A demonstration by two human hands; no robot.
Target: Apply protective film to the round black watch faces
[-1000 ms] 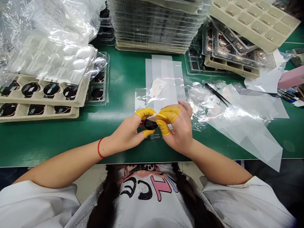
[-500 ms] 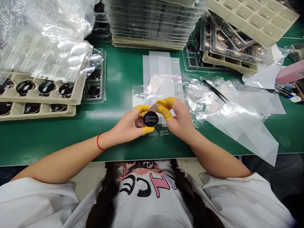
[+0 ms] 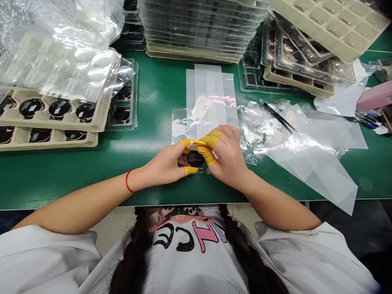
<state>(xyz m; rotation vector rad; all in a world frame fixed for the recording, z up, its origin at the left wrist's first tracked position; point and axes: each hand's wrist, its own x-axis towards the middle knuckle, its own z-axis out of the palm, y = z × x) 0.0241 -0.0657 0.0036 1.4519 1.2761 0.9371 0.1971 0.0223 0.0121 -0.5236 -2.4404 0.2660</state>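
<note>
A round black disc with white print (image 3: 195, 159) sits between my hands, just above the green mat (image 3: 147, 94). My left hand (image 3: 162, 165) wears yellow finger cots and pinches the disc's edge. My right hand (image 3: 228, 155), also in yellow cots, presses thumb and finger onto a pale film tab (image 3: 193, 143) lying across the disc's top. Fingers hide much of the disc. Behind my hands lie clear plastic film sheets (image 3: 211, 98) with a small pale scrap on them.
Beige trays of round black discs (image 3: 52, 139) sit at the left under a plastic bag (image 3: 58, 65). Stacked trays (image 3: 199, 28) stand behind. Black tweezers (image 3: 278, 116) rest on crumpled plastic film (image 3: 309, 151) to the right. The mat's near edge runs beneath my forearms.
My hands have drawn closer together over the disc, which now sits lower and is more covered by my fingers. The view has shifted slightly.
</note>
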